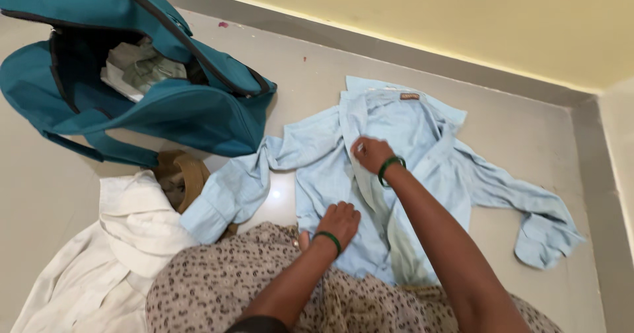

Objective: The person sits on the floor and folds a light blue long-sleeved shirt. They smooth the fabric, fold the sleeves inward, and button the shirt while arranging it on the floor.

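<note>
Lying spread front-up on the pale grey tiled floor (528, 141), the light blue long-sleeved cotton shirt (422, 148) has its front placket loose and both sleeves flung outward, so nothing looks folded yet. The right hand (372, 154) pinches the placket at the shirt's chest, fingers closed on the cloth. The left hand (338, 222) presses on the lower front near the hem; whether it grips the fabric cannot be told. Left of the shirt sits one open teal zip-up fabric bag (165, 102) with clothes inside. Below that bag lie one white cotton shirt (119, 254) and one brown crumpled garment (181, 174). Each wrist wears one green bangle, two altogether.
</note>
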